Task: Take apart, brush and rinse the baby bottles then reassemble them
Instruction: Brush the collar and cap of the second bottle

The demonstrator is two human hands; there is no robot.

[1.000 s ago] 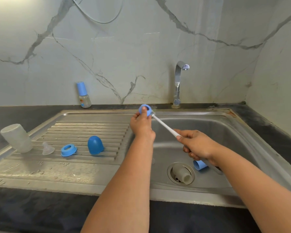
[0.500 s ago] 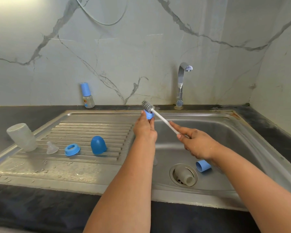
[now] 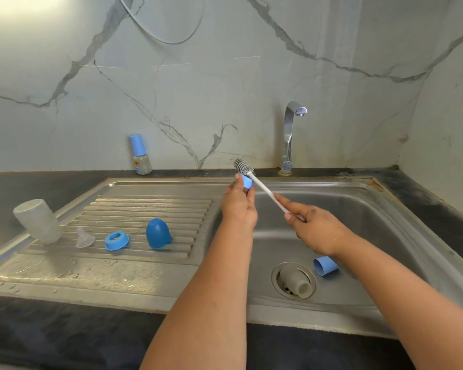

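Note:
My left hand pinches a small blue bottle collar above the sink's left rim. My right hand grips the white handle of a bottle brush; its grey bristle head pokes out above and behind the collar. On the draining board lie a clear bottle body on its side, a clear teat, a blue collar ring and a dark blue cap. In the basin a small bottle body lies in the drain beside a light blue cap. An assembled small bottle stands by the wall.
The steel sink basin lies under my right arm, with the tap at its back; no water flow is visible. A dark counter surrounds the sink, and marble walls close off the back and right. A cable loops on the wall above.
The brush head, earlier inside the collar, has come out past it and now sticks up behind it. My left hand turned the collar and my right hand shifted slightly on the handle.

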